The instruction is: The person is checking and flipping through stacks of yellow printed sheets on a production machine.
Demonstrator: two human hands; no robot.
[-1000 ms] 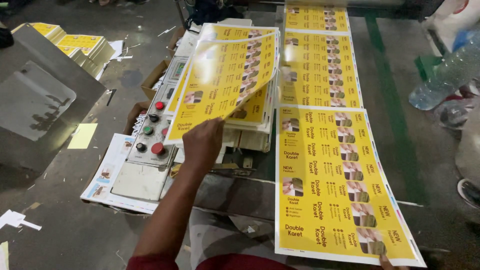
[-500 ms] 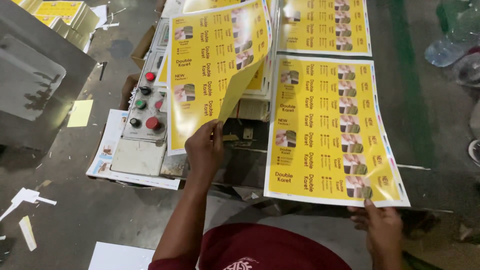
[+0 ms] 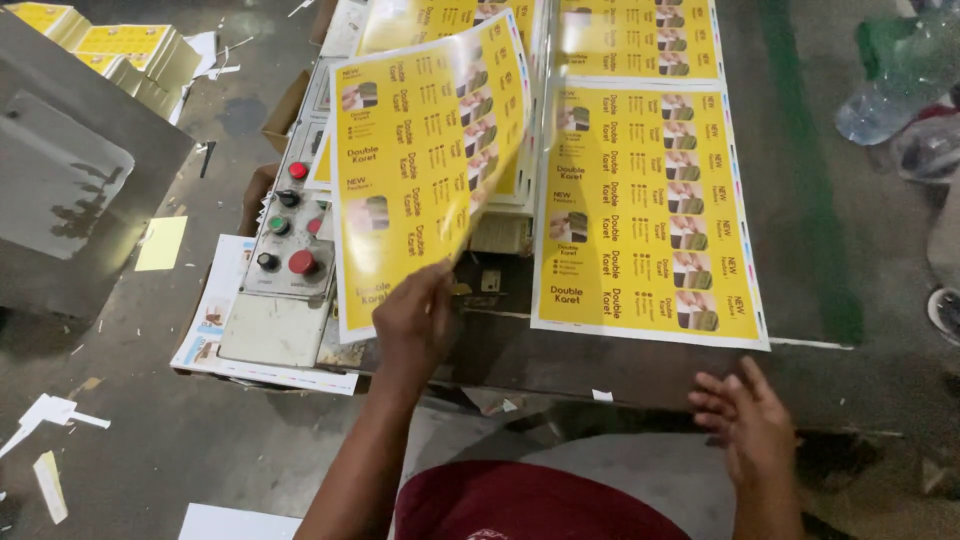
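Yellow printed sheets (image 3: 430, 170), grey control panel (image 3: 285, 270) with red and green buttons

A yellow printed sheet (image 3: 645, 210) lies flat on the dark table (image 3: 840, 250).

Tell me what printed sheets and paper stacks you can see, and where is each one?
Lifted sheet: yellow rectangle with small pictures, curled, pinched by left hand.
Flat sheet: same yellow print, on the table, above right hand.
Stacks: yellow-topped bundles, top left.
Control panel: grey, red and green buttons.
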